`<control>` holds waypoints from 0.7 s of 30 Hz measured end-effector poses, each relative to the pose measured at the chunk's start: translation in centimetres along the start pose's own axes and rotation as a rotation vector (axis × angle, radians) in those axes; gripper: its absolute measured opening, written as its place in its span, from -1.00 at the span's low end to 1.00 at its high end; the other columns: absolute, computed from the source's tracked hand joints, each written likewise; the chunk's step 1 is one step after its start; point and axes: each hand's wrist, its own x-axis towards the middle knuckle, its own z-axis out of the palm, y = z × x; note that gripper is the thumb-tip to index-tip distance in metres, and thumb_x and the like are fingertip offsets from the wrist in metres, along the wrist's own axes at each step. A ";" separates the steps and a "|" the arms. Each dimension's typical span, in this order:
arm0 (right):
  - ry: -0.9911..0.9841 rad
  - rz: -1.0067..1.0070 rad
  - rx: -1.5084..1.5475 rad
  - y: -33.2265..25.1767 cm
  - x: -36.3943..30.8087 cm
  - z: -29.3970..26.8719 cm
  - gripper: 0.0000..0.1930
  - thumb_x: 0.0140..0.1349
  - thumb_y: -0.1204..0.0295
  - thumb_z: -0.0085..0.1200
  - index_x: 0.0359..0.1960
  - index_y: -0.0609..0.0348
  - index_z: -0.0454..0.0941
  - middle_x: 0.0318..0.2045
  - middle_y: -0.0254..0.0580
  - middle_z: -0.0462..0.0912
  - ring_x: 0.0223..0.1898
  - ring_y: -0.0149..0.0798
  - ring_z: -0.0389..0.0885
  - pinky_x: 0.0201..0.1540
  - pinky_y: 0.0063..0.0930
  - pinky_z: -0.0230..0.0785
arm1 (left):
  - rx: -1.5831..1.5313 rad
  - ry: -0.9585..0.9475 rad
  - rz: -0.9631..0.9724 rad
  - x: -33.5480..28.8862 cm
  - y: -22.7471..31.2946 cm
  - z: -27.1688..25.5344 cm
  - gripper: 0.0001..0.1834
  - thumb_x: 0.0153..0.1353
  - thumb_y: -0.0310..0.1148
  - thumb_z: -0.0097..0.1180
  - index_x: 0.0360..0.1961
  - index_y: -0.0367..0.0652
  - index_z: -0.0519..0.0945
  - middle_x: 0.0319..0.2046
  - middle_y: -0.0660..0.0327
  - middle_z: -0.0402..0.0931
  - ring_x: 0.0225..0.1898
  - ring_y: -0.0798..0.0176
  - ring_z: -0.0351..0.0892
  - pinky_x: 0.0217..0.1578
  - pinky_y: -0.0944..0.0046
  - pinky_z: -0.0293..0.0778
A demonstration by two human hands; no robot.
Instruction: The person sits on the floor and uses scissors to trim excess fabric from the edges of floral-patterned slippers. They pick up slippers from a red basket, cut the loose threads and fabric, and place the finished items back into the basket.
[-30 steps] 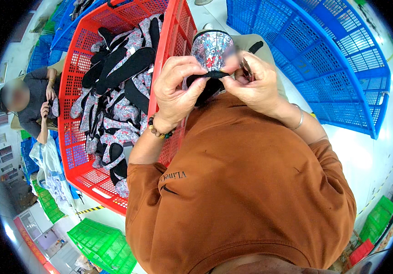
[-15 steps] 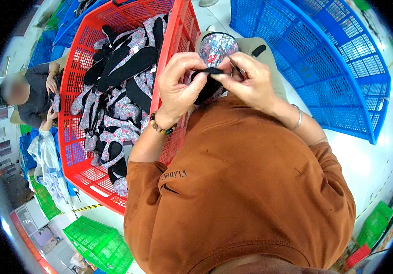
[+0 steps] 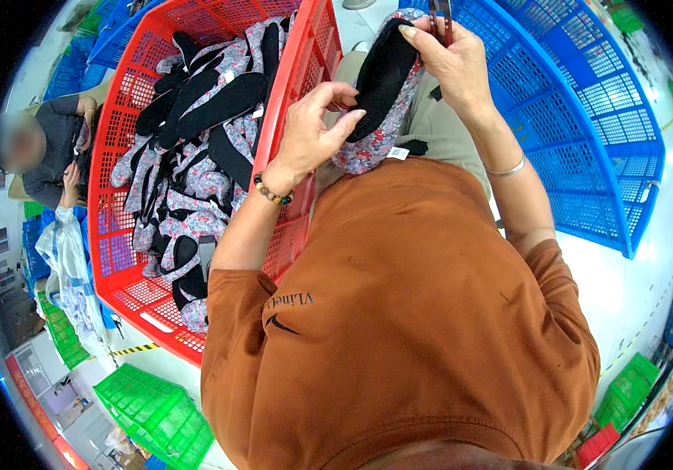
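Observation:
A floral fabric slipper (image 3: 387,70) with a black sole is held up in front of me, its sole turned partly upward. At its far end my right hand (image 3: 454,66) pinches the rim between thumb and fingers. Tucked in that same hand is a narrow dark metal tool (image 3: 440,19) with two arms, its exact kind unclear. My left hand (image 3: 317,125) has its curled fingers and thumb on the slipper's near left edge. A small white label (image 3: 397,153) sticks out by the slipper's near end.
Left of me stands a red plastic crate (image 3: 148,329) heaped with floral slippers (image 3: 219,106). Blue crates (image 3: 563,133) stand to the right. Green crates (image 3: 156,415) sit at the lower left. Beyond the red crate, another person (image 3: 54,149) is seated, hands together.
The slipper has turned so its black sole shows lengthwise. My right hand has moved up and away to its far end; my left hand has shifted slightly lower.

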 end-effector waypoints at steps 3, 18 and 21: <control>0.003 -0.112 -0.034 0.8 0.8 1.0 -0.81 0.08 0.34 0.16 -0.38 0.21 0.52 -0.61 -0.49 0.45 -0.60 -0.64 0.29 -0.59 -0.77 0.11 | 0.073 -0.129 0.049 0.0 0.1 0.2 -0.65 -0.04 -0.38 0.22 -0.20 -0.27 0.49 -0.39 0.11 0.51 -0.33 0.18 0.52 -0.29 0.30 0.43; -0.162 -0.235 -0.212 -0.6 -0.9 -0.2 -0.77 0.16 0.32 0.06 -0.34 0.29 0.53 -0.54 -0.39 0.53 -0.49 -0.60 0.39 -0.46 -0.70 0.24 | -0.810 -0.045 -0.255 0.1 0.1 -0.4 -0.90 0.16 -0.47 0.04 -0.30 -0.24 0.45 -0.38 0.34 0.50 -0.36 0.53 0.45 -0.27 0.51 0.37; -0.180 -0.124 -0.174 -1.8 -3.6 -1.2 -0.80 0.15 0.37 0.06 -0.32 0.29 0.51 -0.58 -0.42 0.47 -0.49 -0.60 0.36 -0.46 -0.69 0.22 | -0.980 0.032 -0.311 -0.1 0.5 -0.1 -0.88 0.17 -0.46 0.01 -0.26 -0.25 0.45 -0.33 0.28 0.53 -0.33 0.48 0.49 -0.22 0.48 0.40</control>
